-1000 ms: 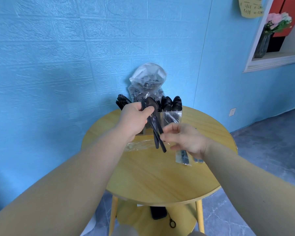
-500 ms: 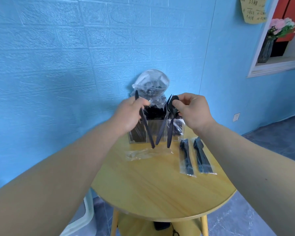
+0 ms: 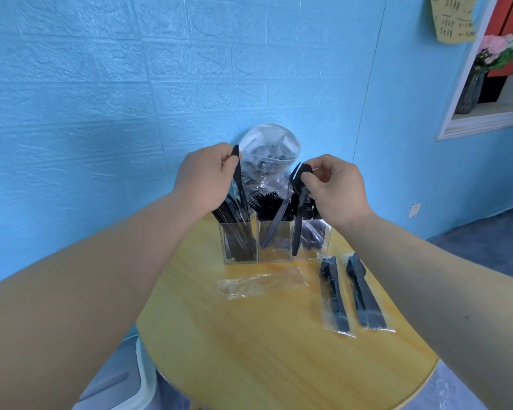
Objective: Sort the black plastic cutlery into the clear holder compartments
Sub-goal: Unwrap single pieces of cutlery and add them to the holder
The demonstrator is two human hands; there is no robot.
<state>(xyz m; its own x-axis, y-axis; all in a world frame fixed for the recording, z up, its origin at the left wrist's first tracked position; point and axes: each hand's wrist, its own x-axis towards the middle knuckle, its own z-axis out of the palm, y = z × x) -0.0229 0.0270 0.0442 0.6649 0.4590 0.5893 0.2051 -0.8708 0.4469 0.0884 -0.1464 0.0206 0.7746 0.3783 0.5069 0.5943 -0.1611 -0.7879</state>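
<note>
A round table (image 3: 249, 350) with a smooth, pale yellow wood-grain top stands against a wall (image 3: 101, 84) clad in glossy blue panels embossed like rough brick. At the table's far edge sits a clear, hard-walled plastic holder (image 3: 274, 255) split into three upright square compartments side by side, each already bristling with thin black plastic cutlery.

The left hand (image 3: 203, 180) pinches the top end of a slim black plastic knife (image 3: 240, 184) between thumb and curled fingers; the knife hangs nearly upright, its lower end down among the black pieces of the left compartment. The right hand (image 3: 333, 187) pinches two pieces by their upper ends: a black plastic fork (image 3: 279, 214), tines up, slanting down and to the left in front of the middle compartment, and a black plastic spoon (image 3: 298, 220) with a rounded matte bowl at top, hanging almost straight in front of the right compartment. Whether their lower tips are inside the holder or just before its front wall cannot be told.

Behind the holder rises a crinkled, shiny clear plastic bag (image 3: 268, 155) with dark pieces inside. On the tabletop, just in front of the holder, lies a flat, wrinkled empty clear wrapper (image 3: 259, 284). To its right lie two sealed clear sleeves side by side, the left packet (image 3: 333, 297) and the right packet (image 3: 365, 294), each holding long black cutlery.

On a white ledge at upper right stands a dark glass vase (image 3: 471, 90) with pink flowers.
</note>
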